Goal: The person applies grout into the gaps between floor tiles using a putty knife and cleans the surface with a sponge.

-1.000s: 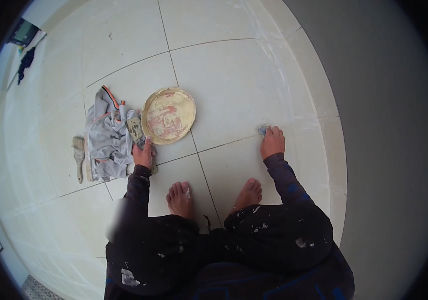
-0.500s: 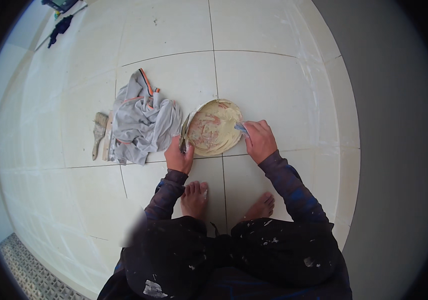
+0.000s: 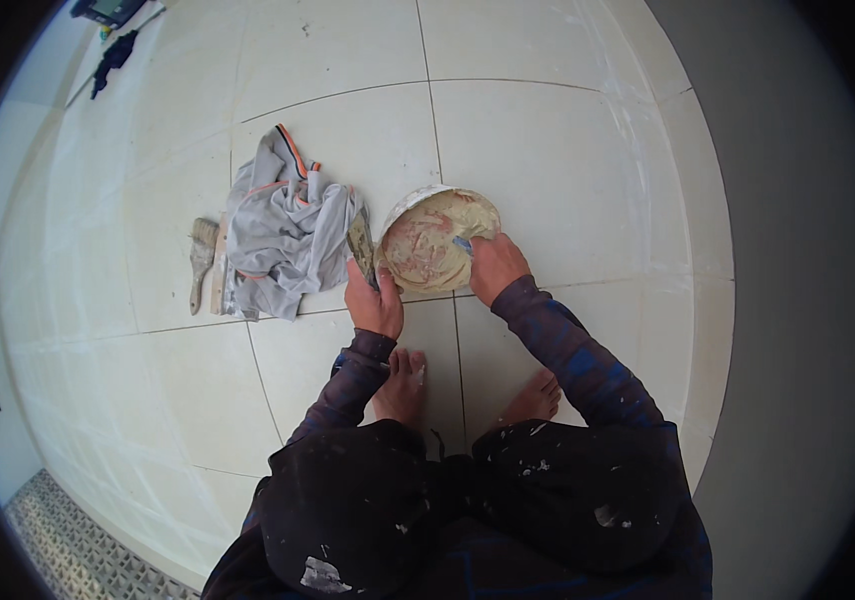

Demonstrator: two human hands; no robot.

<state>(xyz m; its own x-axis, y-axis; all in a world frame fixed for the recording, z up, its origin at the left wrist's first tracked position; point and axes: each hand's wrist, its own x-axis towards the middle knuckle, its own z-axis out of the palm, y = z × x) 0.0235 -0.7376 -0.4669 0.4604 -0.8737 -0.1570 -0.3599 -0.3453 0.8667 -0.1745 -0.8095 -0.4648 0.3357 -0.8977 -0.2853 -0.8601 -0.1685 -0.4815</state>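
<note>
A round white bucket (image 3: 414, 200) lies tipped toward me on the tiles, its inside coated with cream paste (image 3: 428, 245) streaked with pinkish red. My left hand (image 3: 376, 305) is closed on a paste-smeared scraper (image 3: 360, 240) held along the bucket's left side. The left thumb lies by the near rim; whether it also grips the bucket is hard to see. Over the right rim, my right hand (image 3: 498, 268) is closed round a small tool with a bluish part (image 3: 463, 243) that points into the paste. Its working end is partly hidden.
Left of the bucket lies a crumpled grey cloth (image 3: 293, 235) with orange trim. Beside it are a wide-bladed tool (image 3: 220, 270) and a paintbrush (image 3: 203, 262). My bare feet (image 3: 403, 385) are close to the bucket. A grey wall (image 3: 798, 300) bounds the right side.
My right hand has moved left and inward over the bucket, carrying the tool deeper into the paste. The scraper in my left hand now stands more clearly beside the bucket, which sits slightly farther up-right in view.
</note>
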